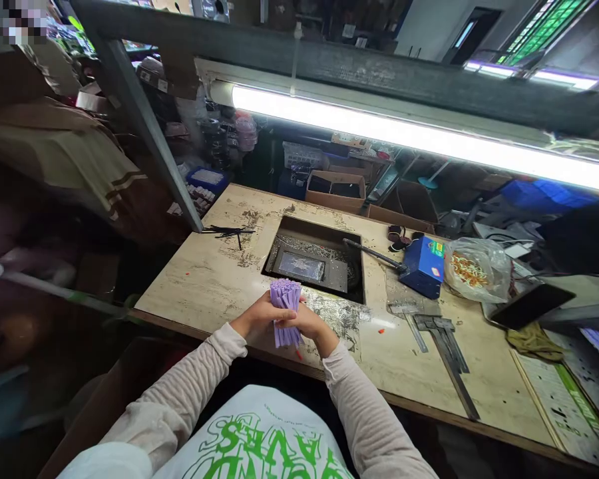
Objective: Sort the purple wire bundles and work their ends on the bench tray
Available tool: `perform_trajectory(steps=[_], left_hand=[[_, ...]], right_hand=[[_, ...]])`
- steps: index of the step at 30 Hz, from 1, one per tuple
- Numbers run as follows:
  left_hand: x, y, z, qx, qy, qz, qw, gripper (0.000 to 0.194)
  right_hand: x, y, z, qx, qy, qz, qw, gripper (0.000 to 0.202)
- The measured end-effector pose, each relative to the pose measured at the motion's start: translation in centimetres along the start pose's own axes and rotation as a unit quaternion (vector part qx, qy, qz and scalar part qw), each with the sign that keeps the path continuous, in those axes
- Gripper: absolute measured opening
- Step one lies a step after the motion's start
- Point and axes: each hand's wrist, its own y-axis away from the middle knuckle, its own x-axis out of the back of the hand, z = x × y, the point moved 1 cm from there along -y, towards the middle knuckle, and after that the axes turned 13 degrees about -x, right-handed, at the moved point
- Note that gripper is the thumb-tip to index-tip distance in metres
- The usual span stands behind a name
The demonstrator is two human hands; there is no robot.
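Note:
A bundle of thin purple strips (286, 291), perhaps wires or flat cables, stands upright between my two hands at the table's front edge. My left hand (260, 314) closes round it from the left, its thumb across the front. From the right, my right hand (307, 320) wraps the same bundle, fingers over its lower part. Both palms are hidden. Just beyond the bundle is a square opening (274, 247) in the tabletop, holding a metal unit with a shiny rectangular surface (301, 265).
Black strips (229, 231) lie on the wooden table (190, 286) at left. At right are a blue box (423, 266), a plastic bag (479, 266) of small orange-and-white pieces, and a caliper-like metal tool (449, 352). A lit tube lamp (379, 130) crosses above.

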Motion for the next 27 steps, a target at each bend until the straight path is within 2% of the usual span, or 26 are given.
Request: perform_trajectory(steps=[2, 4, 6, 9, 12, 14, 16, 18, 20, 21, 22, 24, 27], left_hand=[[0.2, 0.2, 0.4, 0.022, 0.053, -0.009, 0.998, 0.053], [0.3, 0.3, 0.5, 0.035, 0.060, 0.041, 0.997, 0.044], [0.3, 0.3, 0.3, 0.035, 0.040, 0.111, 0.992, 0.034], [0.2, 0.3, 0.0, 0.021, 0.028, 0.204, 0.978, 0.031], [0.1, 0.3, -0.1, 0.004, 0.025, 0.255, 0.967, 0.033], [0.3, 0.4, 0.0, -0.006, 0.017, 0.273, 0.962, 0.036], [0.7, 0.6, 0.2, -0.016, 0.015, 0.265, 0.964, 0.042], [1.2, 0.9, 0.6, -0.017, 0.031, 0.195, 0.980, 0.049], [1.6, 1.1, 0.9, -0.001, 0.064, 0.103, 0.993, 0.056], [1.7, 1.2, 1.0, 0.008, 0.079, 0.082, 0.993, 0.060], [1.7, 1.2, 1.1, 0.016, 0.090, 0.086, 0.992, 0.062], [1.7, 1.3, 0.9, 0.021, 0.099, 0.146, 0.984, 0.060], [1.5, 1.2, 0.3, 0.015, 0.100, 0.224, 0.969, 0.046]], right_hand=[[-0.5, 0.2, -0.4, -0.055, -0.053, -0.035, 0.996, 0.036], [-0.9, 0.3, -0.8, -0.065, -0.086, -0.050, 0.993, 0.040], [-1.2, 0.2, -1.1, -0.033, -0.074, -0.050, 0.995, 0.047], [-1.6, -0.1, -1.2, 0.030, -0.015, -0.029, 0.999, 0.063], [-1.9, -0.4, -0.8, 0.074, 0.023, 0.008, 0.997, 0.073], [-2.0, -0.4, -0.7, 0.072, 0.029, 0.001, 0.997, 0.066], [-2.0, -0.3, -0.7, 0.042, 0.038, -0.021, 0.998, 0.048], [-1.9, 0.0, -0.9, 0.017, 0.052, -0.026, 0.998, 0.034], [-2.0, 0.1, -0.9, 0.007, 0.058, -0.026, 0.998, 0.029], [-2.1, 0.1, -0.9, 0.005, 0.056, -0.025, 0.998, 0.030], [-2.3, -0.1, -0.9, 0.002, 0.051, -0.023, 0.998, 0.032], [-2.6, -0.5, -0.9, -0.002, 0.049, -0.017, 0.999, 0.036], [-2.3, -0.9, -1.3, 0.008, 0.109, -0.025, 0.994, 0.036]])
